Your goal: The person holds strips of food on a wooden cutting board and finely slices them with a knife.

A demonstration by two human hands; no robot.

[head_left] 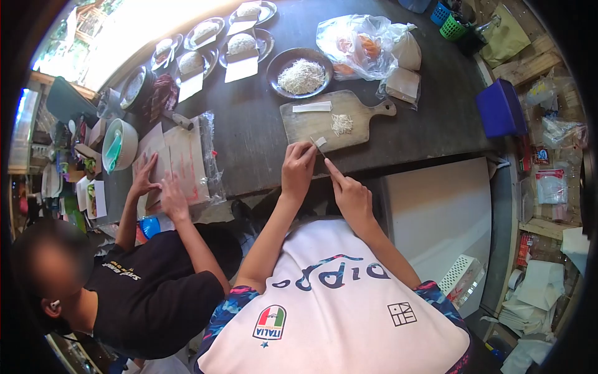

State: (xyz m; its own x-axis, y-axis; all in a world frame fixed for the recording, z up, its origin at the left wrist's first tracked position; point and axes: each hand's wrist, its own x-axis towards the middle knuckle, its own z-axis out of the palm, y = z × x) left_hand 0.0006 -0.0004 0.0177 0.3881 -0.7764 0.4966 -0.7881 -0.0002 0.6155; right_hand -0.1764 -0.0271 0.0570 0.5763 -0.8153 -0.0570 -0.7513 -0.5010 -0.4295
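A wooden cutting board (pixel 358 134) with a handle lies near the table's front edge. My left hand (pixel 298 167) is closed at the board's front left, its fingertips by a small white piece (pixel 321 142). My right hand (pixel 351 194) is closed round a small knife (pixel 319 149), index finger stretched along it; the blade reaches toward the white piece. A pile of thin white strips (pixel 341 124) and a long white slab (pixel 312 107) lie on the board. Behind it stands a dark bowl (pixel 273 73) heaped with white shreds (pixel 301 77).
To the left, a person in black (pixel 156 280) presses both hands on brown sheets (pixel 180 162). Plates of rice (pixel 242 43) stand at the back left. Plastic bags (pixel 361 47) lie behind the board. A purple bin (pixel 500 109) is at the right edge.
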